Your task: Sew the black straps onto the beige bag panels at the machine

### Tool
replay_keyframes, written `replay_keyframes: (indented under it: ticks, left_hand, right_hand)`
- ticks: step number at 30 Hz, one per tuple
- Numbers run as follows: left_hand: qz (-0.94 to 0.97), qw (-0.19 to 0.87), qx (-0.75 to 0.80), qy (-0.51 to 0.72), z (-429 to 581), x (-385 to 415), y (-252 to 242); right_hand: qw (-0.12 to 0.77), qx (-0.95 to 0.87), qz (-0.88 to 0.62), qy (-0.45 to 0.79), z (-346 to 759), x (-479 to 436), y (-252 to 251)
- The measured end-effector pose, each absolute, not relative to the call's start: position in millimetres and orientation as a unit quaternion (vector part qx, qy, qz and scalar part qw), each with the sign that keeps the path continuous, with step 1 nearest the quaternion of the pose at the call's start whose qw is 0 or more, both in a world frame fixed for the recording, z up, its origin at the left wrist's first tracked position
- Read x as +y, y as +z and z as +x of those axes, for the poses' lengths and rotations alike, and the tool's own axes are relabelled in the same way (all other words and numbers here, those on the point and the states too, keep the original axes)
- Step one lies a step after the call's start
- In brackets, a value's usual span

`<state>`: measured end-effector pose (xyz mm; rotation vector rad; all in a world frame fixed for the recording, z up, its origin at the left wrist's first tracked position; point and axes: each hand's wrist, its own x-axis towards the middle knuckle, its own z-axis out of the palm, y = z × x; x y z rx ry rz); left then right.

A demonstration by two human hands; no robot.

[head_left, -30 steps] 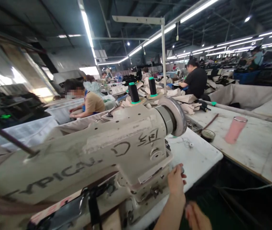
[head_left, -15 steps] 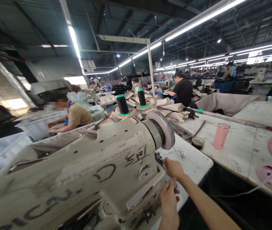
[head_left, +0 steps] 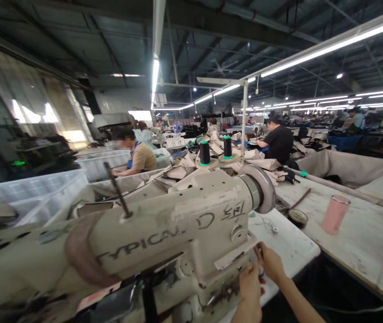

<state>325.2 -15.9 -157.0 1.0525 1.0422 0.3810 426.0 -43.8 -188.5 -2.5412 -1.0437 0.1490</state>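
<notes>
Sewing machine [head_left: 187, 220]: pale and worn, stretching from the left edge to just in front of my hands, "TYPICAL" lettered along its arm and hand-drawn marks near its wheel end.
Left hand [head_left: 250, 282]: low by the end of the machine, fingers curled in and nearly closed; a small grey rounded piece [head_left: 261, 270] shows just beside them, and I cannot tell whether I have hold of it.
Right hand [head_left: 272, 262]: just beyond my left one, the fingers drawn together at the machine's corner, with hardly a gap; what they pinch, if anything, is too small for me to tell.
Handwheel [head_left: 268, 188]: above both my hands, apart from them.
Thread cones [head_left: 204, 153]: two, black with green tops, upright behind the machine.
White surface [head_left: 301, 240]: under the machine's end and right of it, with a small white object [head_left: 275, 229] and loose thread lying on it.
Neighbouring surface [head_left: 363, 229]: to my right, carrying an upright pink cup [head_left: 335, 214] and a round tin [head_left: 298, 218].
Co-workers: one in a tan top [head_left: 144, 157] beyond the machine, one in black [head_left: 279, 141] past the piled pale pieces [head_left: 216, 148].
</notes>
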Motion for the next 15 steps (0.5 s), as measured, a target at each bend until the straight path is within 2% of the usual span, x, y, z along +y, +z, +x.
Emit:
replay_keyframes:
  ticks: [6, 15]
  left_hand:
    - [0.502, 0.708, 0.461, 0.187, 330, -26, -149]
    - [0.594, 0.665, 0.424, 0.160, 298, -35, -137]
  right_hand:
    - [0.206, -0.386, -0.898, 0.049, 426, -40, -179]
    - [0.330, -0.355, -0.873, 0.061, 397, -31, -148]
